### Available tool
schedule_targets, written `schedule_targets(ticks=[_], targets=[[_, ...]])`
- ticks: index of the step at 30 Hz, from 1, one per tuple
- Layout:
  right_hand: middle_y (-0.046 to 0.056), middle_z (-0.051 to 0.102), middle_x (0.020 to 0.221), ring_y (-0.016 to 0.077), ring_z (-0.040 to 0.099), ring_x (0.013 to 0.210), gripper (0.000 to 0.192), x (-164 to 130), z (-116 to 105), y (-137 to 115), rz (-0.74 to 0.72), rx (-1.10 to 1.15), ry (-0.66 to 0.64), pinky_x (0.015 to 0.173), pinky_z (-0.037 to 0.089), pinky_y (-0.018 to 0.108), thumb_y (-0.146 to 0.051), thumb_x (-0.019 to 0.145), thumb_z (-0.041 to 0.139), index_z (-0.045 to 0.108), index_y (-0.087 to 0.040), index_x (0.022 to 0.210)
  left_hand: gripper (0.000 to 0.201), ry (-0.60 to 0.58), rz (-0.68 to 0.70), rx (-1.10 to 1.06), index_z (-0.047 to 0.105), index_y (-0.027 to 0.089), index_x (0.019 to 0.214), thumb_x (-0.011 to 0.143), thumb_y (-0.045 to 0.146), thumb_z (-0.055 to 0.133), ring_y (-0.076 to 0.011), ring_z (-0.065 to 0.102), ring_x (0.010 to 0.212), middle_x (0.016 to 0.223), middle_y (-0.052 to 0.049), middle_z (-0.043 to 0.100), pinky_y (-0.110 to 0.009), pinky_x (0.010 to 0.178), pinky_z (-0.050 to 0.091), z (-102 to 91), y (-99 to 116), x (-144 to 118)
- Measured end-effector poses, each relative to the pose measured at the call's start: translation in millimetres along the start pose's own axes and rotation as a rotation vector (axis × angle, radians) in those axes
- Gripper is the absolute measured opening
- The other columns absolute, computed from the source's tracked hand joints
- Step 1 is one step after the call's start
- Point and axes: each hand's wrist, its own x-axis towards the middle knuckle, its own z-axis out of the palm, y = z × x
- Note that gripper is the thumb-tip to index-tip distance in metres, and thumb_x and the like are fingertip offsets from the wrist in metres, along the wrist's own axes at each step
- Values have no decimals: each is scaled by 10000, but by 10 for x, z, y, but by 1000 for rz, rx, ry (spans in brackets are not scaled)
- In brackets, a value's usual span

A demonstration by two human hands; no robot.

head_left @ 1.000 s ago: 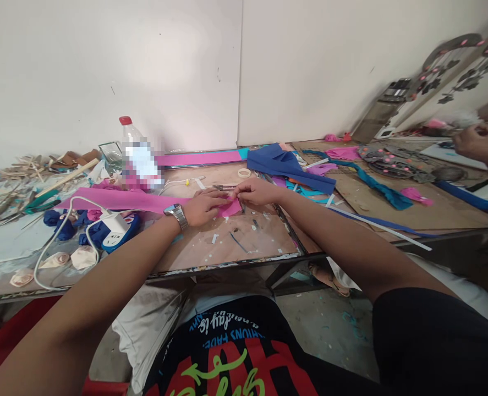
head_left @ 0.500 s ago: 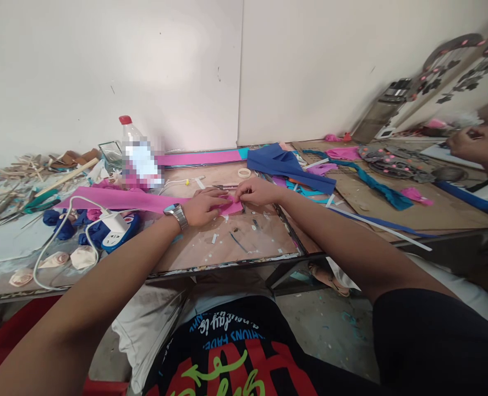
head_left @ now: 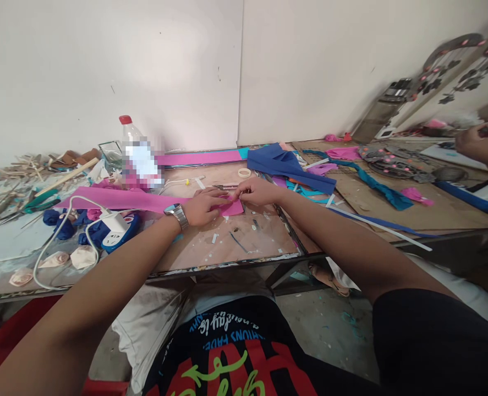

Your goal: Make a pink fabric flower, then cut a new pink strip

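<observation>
From the head camera, a flat pink strip (head_left: 144,201), matte and soft like foam or felt, lies along the desk (head_left: 235,242). Its near end sits pinched between the left hand (head_left: 202,207) and the right hand (head_left: 257,192), fingers of both closed on it. Beyond the left hand stands a clear bottle (head_left: 138,157); beyond the right, crumpled blue fabric (head_left: 287,165). The brown desk is scrap-littered, against a plain white wall.
</observation>
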Motion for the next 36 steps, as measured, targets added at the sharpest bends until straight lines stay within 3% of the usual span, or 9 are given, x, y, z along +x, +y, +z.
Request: schedule_targets(ticks=[12, 20, 26, 36], targets=[[60, 753, 1004, 176, 700, 906, 286, -7, -4, -40, -187, -21, 23, 898, 526, 293, -112, 790, 575, 832, -199, 878, 516, -3, -1, 14, 621, 280, 1399, 899, 295, 499, -320, 428, 1435, 1545, -77, 505, -546, 1204, 317, 18, -33, 2], [52, 756, 1084, 183, 704, 957, 293, -8, -17, -50, -223, -49, 42, 935, 531, 311, -110, 795, 578, 833, -215, 893, 549, 6, -7, 11, 598, 305, 1422, 878, 273, 529, -330, 353, 1504, 1654, -21, 361, -557, 1233, 279, 42, -41, 9], [39, 784, 1083, 187, 724, 996, 297, -11, -12, -40, -225, -32, 32, 938, 548, 298, -109, 796, 581, 832, -220, 909, 557, -18, 31, 47, 581, 253, 1448, 898, 273, 495, -311, 358, 1509, 1626, -37, 410, -526, 1254, 276, 42, -41, 21], [51, 801, 1039, 192, 738, 967, 230, -15, -35, -62, -211, -29, -1, 887, 558, 282, -190, 855, 607, 828, -197, 920, 512, 6, 12, 50, 629, 276, 1397, 906, 273, 484, -318, 431, 1460, 1564, -22, 504, -537, 1230, 321, 20, -12, 10]])
